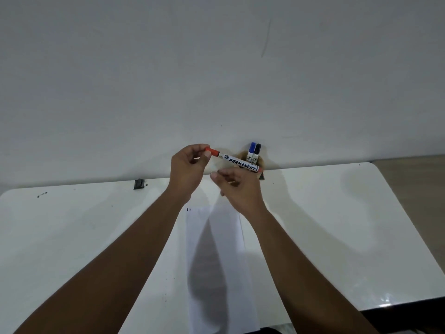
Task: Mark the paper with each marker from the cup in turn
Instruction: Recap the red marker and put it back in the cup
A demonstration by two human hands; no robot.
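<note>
A red permanent marker (237, 162) with a white barrel is held level above the table's far edge. My left hand (189, 168) pinches its red cap (212, 151) at the left end. My right hand (237, 189) grips the barrel from below near the right end. Behind them a brown cup (243, 155) at the wall holds a blue-capped marker (251, 150) and a black-capped marker (257, 151), both upright. A white sheet of paper (216, 249) lies lengthwise on the table under my arms, with small dark marks at its far left corner.
The white table (325, 213) stands against a pale wall. A small dark bracket (139, 183) sits at the far edge on the left. Dark specks dot the table's left part. The table's rounded right edge falls off beside a tan floor.
</note>
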